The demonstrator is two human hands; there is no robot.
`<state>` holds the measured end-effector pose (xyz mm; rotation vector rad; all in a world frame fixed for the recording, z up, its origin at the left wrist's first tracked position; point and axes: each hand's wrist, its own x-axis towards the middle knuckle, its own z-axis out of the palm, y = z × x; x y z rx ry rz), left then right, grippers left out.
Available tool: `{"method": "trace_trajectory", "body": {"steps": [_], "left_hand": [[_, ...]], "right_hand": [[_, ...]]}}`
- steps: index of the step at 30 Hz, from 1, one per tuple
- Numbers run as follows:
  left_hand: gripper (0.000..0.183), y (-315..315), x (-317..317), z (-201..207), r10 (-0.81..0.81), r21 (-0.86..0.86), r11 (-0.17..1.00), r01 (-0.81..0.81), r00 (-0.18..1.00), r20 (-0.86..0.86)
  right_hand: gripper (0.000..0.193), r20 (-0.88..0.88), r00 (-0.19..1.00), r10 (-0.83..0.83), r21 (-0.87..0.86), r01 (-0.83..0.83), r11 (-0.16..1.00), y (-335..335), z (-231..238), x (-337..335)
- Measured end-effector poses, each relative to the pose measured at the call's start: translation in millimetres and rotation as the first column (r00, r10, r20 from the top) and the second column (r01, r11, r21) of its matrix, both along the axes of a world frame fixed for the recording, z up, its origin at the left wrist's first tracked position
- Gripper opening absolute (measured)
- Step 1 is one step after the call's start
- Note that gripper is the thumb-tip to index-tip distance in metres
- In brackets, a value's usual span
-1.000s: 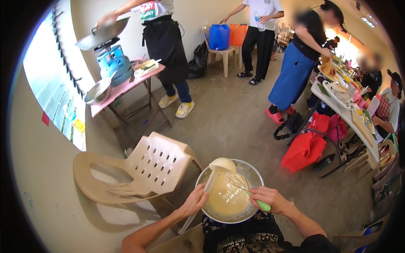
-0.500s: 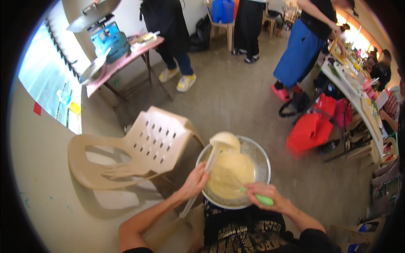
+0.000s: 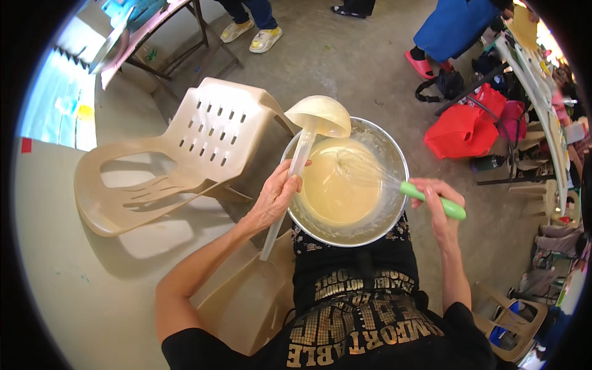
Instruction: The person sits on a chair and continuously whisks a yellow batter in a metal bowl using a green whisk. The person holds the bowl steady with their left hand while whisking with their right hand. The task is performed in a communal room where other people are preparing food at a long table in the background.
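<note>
1. Since the earlier frame, your right hand (image 3: 439, 203) has swung outward, drawing the whisk (image 3: 407, 188) to the bowl (image 3: 398, 160) rim.
2. Your left hand (image 3: 274, 197) has its fingers clamped on the ladle (image 3: 311, 129) handle; right fingers wrap the whisk's green grip.
3. The bowl of batter (image 3: 336, 188) rests on your lap, above a concrete floor (image 3: 345, 61), with a tipped plastic chair (image 3: 185, 154) at left.

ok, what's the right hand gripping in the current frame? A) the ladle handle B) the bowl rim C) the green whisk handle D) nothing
C: the right hand is closed on the green handle of the whisk, whose wires sit in the batter in the metal bowl; the ladle is in the left hand.
</note>
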<state>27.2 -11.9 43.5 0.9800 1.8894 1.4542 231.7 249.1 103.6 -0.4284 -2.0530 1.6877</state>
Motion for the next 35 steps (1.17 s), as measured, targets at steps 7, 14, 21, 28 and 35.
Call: {"method": "trace_trajectory", "body": {"steps": [7, 14, 21, 28, 35], "left_hand": [[0.037, 2, 0, 6, 0.012, -0.010, 1.000, -0.013, 0.998, -0.054], [0.044, 2, 7, 15, 0.097, -0.083, 0.991, -0.103, 0.992, -0.079], [0.042, -4, 1, 51, 0.099, -0.192, 0.975, -0.110, 0.993, -0.065], [0.039, -6, 13, 52, 0.081, -0.191, 0.976, -0.102, 0.990, -0.112], [0.031, -7, 15, 31, 0.033, -0.078, 0.996, -0.040, 0.996, -0.088]], "right_hand": [[0.015, -0.004, 0.987, 0.159, -0.141, -0.158, 0.977, -21, -26, -34], [0.008, 0.027, 0.892, 0.451, 0.169, -0.449, 0.877, 17, 21, -5], [0.007, -0.141, 0.770, 0.622, 0.586, -0.442, 0.679, 5, 15, -30], [0.014, 0.211, 0.684, 0.698, 0.771, -0.556, 0.312, 25, 12, -32], [0.018, 0.252, 0.759, 0.601, 0.461, -0.640, 0.615, 44, 50, 2]]}}
